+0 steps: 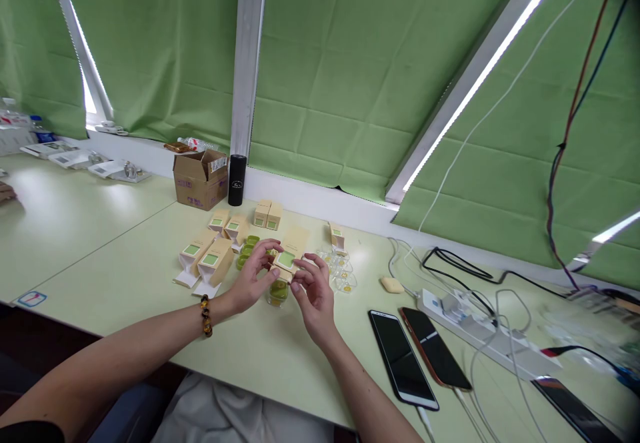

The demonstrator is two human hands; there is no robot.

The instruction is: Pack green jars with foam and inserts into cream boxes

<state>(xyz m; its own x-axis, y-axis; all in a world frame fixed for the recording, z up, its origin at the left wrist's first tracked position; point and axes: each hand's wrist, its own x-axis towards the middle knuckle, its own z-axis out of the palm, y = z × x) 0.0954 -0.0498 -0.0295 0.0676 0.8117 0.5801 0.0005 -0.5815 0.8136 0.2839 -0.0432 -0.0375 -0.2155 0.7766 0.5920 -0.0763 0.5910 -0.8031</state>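
Note:
Between my two hands is a small cream box (pixel 285 261) with a green window on its face. My left hand (pixel 254 271) grips its left side, fingers curled at the edge. On the other side, my right hand (pixel 316 296) pinches the box's right edge. Just below it on the table stands a small clear cup with green contents (pixel 278 291). Left of my hands is a row of green cups (pixel 245 255), partly hidden by my left hand. Several clear lids or cups (pixel 345 275) lie right of my right hand.
Open cream boxes (pixel 216 261) stand at the left, with two closed boxes (pixel 267 215) behind. A cardboard carton (pixel 201 179) and black tumbler (pixel 237 180) stand near the wall. Phones (pixel 403 359), a power strip (pixel 480 329) and tangled cables lie to the right.

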